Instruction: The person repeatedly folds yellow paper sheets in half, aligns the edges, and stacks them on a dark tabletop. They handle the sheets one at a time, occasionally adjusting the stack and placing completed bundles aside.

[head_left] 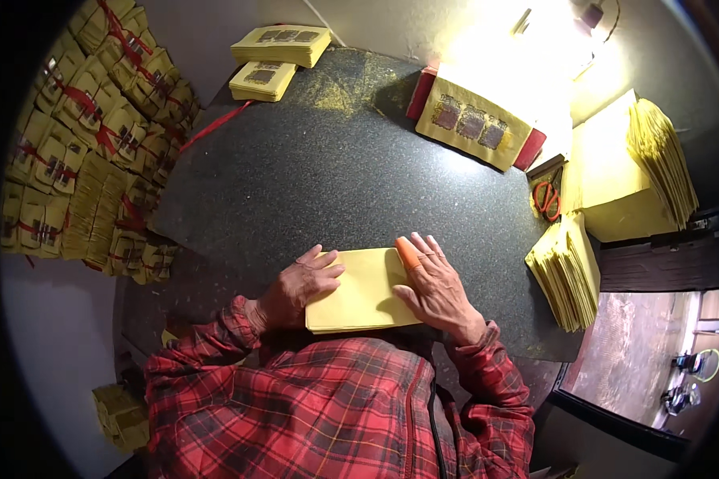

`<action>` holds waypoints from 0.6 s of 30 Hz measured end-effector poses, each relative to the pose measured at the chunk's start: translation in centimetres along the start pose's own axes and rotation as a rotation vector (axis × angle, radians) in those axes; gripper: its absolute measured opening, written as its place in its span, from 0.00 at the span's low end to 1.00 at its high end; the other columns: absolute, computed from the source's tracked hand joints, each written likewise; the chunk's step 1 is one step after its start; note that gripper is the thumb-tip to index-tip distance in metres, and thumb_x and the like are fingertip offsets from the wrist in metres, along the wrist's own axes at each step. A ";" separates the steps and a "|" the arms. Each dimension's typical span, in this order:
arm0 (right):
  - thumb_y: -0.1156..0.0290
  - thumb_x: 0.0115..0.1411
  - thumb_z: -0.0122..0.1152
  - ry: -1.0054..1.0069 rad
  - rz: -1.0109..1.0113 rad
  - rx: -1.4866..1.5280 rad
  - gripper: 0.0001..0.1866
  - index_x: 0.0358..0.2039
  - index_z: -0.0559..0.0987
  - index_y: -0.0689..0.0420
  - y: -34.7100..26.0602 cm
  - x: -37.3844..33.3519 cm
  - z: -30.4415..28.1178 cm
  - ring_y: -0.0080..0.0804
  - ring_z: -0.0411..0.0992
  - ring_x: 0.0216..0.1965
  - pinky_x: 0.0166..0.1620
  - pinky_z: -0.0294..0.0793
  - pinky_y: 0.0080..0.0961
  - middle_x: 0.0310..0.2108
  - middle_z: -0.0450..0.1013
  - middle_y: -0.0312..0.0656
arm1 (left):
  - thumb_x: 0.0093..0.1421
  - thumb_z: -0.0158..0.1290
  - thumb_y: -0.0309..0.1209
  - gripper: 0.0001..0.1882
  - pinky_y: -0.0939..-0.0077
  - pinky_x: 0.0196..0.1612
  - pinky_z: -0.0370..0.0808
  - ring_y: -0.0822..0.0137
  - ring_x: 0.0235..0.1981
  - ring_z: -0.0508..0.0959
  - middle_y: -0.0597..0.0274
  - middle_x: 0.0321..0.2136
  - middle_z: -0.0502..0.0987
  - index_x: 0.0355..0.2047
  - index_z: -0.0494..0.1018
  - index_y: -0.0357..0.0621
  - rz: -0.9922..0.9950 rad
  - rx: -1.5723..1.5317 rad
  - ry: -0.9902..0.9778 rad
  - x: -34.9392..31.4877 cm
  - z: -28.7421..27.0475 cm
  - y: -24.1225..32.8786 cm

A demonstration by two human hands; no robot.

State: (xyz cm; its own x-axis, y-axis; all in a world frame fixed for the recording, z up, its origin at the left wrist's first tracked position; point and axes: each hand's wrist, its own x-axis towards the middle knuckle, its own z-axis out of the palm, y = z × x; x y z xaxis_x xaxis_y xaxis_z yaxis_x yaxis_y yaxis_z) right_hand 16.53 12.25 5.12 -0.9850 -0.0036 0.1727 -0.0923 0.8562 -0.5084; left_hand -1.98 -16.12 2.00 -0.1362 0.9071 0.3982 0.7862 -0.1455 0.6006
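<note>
A stack of yellow paper sheets lies at the near edge of the dark speckled table. My left hand rests at its left edge, fingers laid over the top sheet and slightly bent. On the right side, my right hand lies flat with fingers stretched out, its thumb on the top sheet. An orange finger cover sits on the right index finger. Neither hand is closed round the stack. The undersides of both hands are hidden.
Printed yellow paper stacks stand at the far left of the table. A printed bundle on a red block lies far right, near red-handled scissors. Folded yellow sheets stand at right. Ribbon-tied bundles are piled left.
</note>
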 end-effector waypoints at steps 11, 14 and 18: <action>0.52 0.54 0.84 0.452 0.313 0.924 0.68 0.82 0.45 0.53 -0.6 -1.3 -4.5 0.45 0.69 0.70 0.72 0.65 0.41 0.70 0.68 0.56 | 0.59 0.72 0.37 0.29 0.60 0.51 0.81 0.48 0.46 0.86 0.50 0.44 0.84 0.55 0.70 0.40 -0.498 -0.500 0.179 8.6 -0.9 -3.8; 0.68 0.54 0.84 0.455 0.472 0.985 0.67 0.83 0.44 0.53 1.7 -1.7 -2.3 0.35 0.74 0.62 0.66 0.73 0.35 0.64 0.73 0.44 | 0.57 0.73 0.39 0.32 0.57 0.51 0.81 0.45 0.48 0.86 0.45 0.44 0.84 0.55 0.69 0.39 -0.442 -0.454 0.152 9.0 -0.4 -4.8; 0.70 0.62 0.78 0.547 0.580 0.980 0.56 0.81 0.49 0.55 3.2 -1.2 -0.5 0.30 0.75 0.58 0.63 0.75 0.31 0.60 0.75 0.38 | 0.55 0.75 0.41 0.36 0.53 0.52 0.81 0.39 0.51 0.84 0.41 0.45 0.83 0.54 0.66 0.38 -0.370 -0.357 0.092 9.2 -0.3 -5.2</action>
State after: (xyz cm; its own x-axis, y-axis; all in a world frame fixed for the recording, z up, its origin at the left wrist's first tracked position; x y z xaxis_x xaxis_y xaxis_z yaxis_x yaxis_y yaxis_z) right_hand 17.51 15.22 3.71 -0.7495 0.6575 -0.0777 0.0319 -0.0813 -0.9962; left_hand -7.51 -7.14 2.72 -0.4306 0.8874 0.1644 0.4230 0.0376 0.9054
